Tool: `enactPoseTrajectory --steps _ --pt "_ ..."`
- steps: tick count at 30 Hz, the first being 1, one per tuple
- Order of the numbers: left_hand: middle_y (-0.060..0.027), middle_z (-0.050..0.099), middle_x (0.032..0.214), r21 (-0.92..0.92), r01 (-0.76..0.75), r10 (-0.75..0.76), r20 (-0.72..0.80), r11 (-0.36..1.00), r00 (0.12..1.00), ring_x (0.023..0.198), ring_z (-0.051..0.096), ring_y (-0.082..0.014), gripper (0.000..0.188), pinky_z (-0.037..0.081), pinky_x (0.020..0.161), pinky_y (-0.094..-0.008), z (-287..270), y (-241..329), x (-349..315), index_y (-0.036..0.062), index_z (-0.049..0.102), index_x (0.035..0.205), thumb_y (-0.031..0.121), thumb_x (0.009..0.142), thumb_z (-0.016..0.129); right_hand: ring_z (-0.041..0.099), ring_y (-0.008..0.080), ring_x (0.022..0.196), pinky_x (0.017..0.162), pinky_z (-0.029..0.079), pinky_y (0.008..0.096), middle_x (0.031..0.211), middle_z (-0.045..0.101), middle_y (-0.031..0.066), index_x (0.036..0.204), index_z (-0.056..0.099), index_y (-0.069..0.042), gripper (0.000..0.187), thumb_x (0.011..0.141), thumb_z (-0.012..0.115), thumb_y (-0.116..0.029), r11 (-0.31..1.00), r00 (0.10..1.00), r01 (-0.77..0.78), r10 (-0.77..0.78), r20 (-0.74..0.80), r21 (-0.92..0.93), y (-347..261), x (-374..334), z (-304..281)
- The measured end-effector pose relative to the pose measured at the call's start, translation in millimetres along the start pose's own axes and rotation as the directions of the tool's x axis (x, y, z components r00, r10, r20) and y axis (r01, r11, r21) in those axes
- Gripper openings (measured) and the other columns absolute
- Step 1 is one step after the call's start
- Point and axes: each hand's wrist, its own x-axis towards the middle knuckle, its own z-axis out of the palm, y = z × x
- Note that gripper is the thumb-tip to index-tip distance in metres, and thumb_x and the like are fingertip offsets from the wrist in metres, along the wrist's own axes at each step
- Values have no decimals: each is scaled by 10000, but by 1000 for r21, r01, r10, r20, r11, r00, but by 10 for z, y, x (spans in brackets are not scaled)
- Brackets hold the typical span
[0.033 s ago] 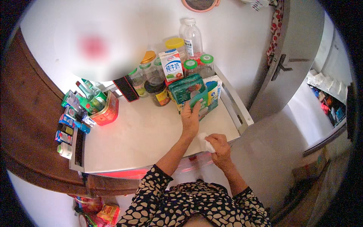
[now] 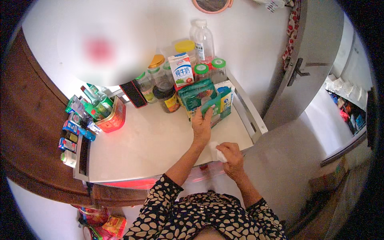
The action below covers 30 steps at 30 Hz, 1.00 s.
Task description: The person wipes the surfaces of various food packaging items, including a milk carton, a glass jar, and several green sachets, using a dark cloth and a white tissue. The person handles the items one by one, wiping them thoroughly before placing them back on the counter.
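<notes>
My left hand [image 2: 201, 126] reaches over the white tabletop [image 2: 152, 140], its fingers closed on the near edge of a green packet [image 2: 218, 112]. Another dark green packet [image 2: 196, 94] stands just behind it, and a pale carton [image 2: 228, 87] shows at its right. Close to the table's front edge, my right hand [image 2: 233, 160] is closed round a crumpled white tissue or cloth [image 2: 220, 155]. Behind the packets stands a white and blue milk carton [image 2: 181, 70]. A dark jar [image 2: 166, 100] with a yellow and red label is left of them.
Clear jars with green lids [image 2: 218, 70] and a tall clear bottle [image 2: 203, 42] line the back. At left, a red tin [image 2: 114, 118] holds green bottles, with small boxes [image 2: 67, 145] beside it. A raised rail [image 2: 249, 106] edges the right side; a grey door [image 2: 304, 60] stands beyond.
</notes>
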Motion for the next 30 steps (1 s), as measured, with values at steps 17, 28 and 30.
enactPoseTrajectory --steps 17,28,30 --pt "-133 484 1079 618 -312 365 43 722 930 907 534 -222 662 466 748 -305 -110 -283 177 22 364 1262 -10 687 692 537 318 879 762 444 380 947 572 144 966 607 -28 352 630 529 46 994 997 76 -76 5 77 11 67 -76" --pt "-115 457 1023 717 -338 413 76 609 907 781 488 -190 725 443 707 -298 -22 -168 119 39 374 1264 6 635 732 536 310 893 786 431 371 953 574 141 960 614 -27 357 618 549 49 993 996 87 -88 10 78 8 72 -47" --pt "-143 446 1052 698 -287 374 29 657 927 823 492 -229 723 443 741 -316 -42 -207 95 29 368 1269 -28 630 702 536 309 906 788 434 372 957 574 139 960 616 -27 346 625 558 40 997 997 60 -62 42 56 -15 71 -48"
